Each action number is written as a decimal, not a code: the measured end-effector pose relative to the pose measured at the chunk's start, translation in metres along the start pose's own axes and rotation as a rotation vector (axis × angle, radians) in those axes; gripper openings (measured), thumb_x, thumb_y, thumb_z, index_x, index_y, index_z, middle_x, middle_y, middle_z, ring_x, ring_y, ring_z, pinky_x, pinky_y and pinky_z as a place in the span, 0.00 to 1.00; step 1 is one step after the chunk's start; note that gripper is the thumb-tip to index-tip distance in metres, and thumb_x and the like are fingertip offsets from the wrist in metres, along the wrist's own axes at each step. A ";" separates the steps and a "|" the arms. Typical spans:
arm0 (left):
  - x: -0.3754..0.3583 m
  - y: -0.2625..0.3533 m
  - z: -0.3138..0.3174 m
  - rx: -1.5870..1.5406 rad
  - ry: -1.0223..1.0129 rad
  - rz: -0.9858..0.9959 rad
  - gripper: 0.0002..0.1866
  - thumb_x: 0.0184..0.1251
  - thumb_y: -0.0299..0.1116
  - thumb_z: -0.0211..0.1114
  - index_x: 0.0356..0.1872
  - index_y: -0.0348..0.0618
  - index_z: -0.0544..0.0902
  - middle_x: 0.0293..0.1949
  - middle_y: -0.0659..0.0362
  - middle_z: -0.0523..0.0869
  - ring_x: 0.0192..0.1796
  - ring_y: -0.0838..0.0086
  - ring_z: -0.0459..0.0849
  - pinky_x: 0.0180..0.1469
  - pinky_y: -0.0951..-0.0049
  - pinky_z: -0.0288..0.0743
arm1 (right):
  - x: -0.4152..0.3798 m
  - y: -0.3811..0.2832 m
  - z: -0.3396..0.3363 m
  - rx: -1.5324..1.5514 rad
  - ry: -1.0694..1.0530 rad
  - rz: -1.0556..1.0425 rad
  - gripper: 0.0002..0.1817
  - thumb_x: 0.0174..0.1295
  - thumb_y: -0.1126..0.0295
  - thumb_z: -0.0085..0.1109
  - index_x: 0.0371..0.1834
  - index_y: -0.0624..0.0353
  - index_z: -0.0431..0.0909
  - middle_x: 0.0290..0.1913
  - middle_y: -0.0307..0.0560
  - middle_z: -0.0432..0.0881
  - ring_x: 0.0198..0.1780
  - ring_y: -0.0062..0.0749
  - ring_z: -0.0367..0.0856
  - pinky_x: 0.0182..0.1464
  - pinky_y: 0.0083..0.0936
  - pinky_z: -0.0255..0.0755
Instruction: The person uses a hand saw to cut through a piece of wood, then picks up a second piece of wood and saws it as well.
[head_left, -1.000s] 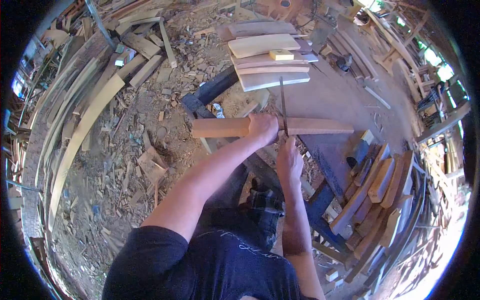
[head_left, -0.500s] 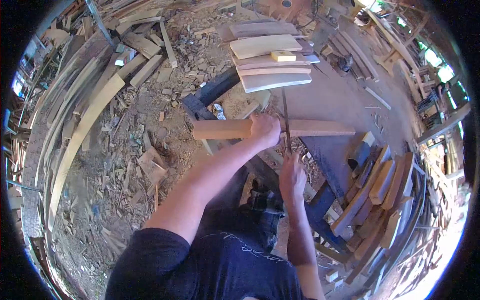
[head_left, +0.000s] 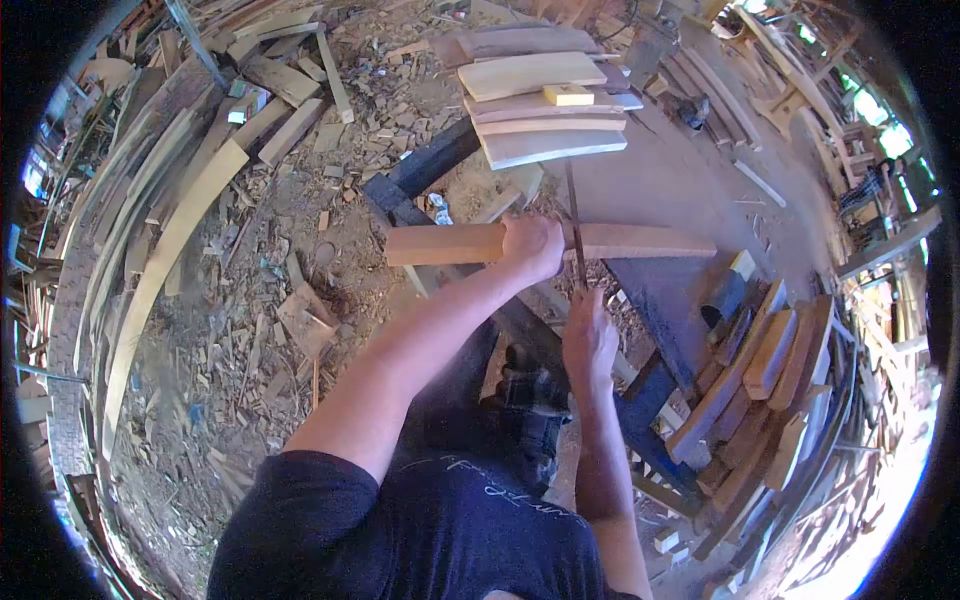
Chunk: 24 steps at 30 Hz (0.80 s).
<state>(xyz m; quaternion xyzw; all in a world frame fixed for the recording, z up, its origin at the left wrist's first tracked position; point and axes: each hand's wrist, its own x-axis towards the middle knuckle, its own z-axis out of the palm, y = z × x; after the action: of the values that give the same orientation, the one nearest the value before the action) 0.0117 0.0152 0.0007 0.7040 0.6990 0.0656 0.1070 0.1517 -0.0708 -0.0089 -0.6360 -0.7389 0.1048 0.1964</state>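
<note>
A long reddish wooden board (head_left: 440, 244) lies crosswise on the edge of a dark workbench (head_left: 665, 300). My left hand (head_left: 533, 247) grips the board near its middle and presses it down. Just right of that hand, a thin dark saw blade (head_left: 573, 215) crosses the board and points away from me. My right hand (head_left: 588, 335) is closed around the near end of the saw, below the board's front edge.
Pale cut boards (head_left: 540, 110) are stacked at the bench's far side. More shaped pieces (head_left: 755, 385) lean in a pile at the right. Wood chips and offcuts (head_left: 290, 310) cover the ground at the left, beside long curved planks (head_left: 160, 250).
My right hand drew the saw back toward me, then pushed it slightly forward again. My left hand stayed clamped on the board. The view shifted a little.
</note>
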 end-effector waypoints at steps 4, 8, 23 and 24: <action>0.004 0.000 0.007 -0.030 0.111 0.015 0.13 0.48 0.34 0.66 0.34 0.38 0.84 0.35 0.47 0.87 0.44 0.56 0.85 0.55 0.41 0.69 | 0.031 -0.004 0.012 -0.028 0.052 -0.045 0.07 0.68 0.66 0.45 0.39 0.58 0.65 0.23 0.62 0.80 0.27 0.56 0.82 0.26 0.47 0.76; -0.004 0.004 -0.011 -0.005 0.039 -0.002 0.12 0.48 0.35 0.67 0.31 0.39 0.85 0.35 0.46 0.86 0.44 0.55 0.85 0.54 0.43 0.70 | 0.000 0.005 0.006 -0.001 0.059 -0.080 0.08 0.67 0.66 0.46 0.40 0.58 0.65 0.23 0.62 0.80 0.26 0.57 0.82 0.26 0.48 0.76; -0.001 0.001 -0.005 -0.018 0.034 0.018 0.12 0.51 0.35 0.64 0.35 0.39 0.84 0.34 0.49 0.86 0.43 0.55 0.85 0.55 0.41 0.67 | -0.010 0.002 -0.007 0.044 -0.036 0.026 0.12 0.70 0.60 0.44 0.41 0.60 0.64 0.27 0.67 0.79 0.32 0.64 0.80 0.32 0.55 0.73; 0.000 0.001 -0.003 -0.013 0.025 0.024 0.12 0.51 0.35 0.64 0.35 0.39 0.84 0.34 0.49 0.86 0.43 0.55 0.85 0.55 0.41 0.67 | 0.002 -0.002 -0.007 0.070 -0.061 0.053 0.12 0.69 0.61 0.44 0.41 0.59 0.64 0.27 0.66 0.79 0.32 0.64 0.79 0.33 0.55 0.72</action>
<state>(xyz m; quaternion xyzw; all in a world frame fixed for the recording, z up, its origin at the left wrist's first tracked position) 0.0117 0.0158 0.0041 0.7108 0.6912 0.0802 0.1023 0.1527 -0.0697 -0.0013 -0.6446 -0.7233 0.1553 0.1930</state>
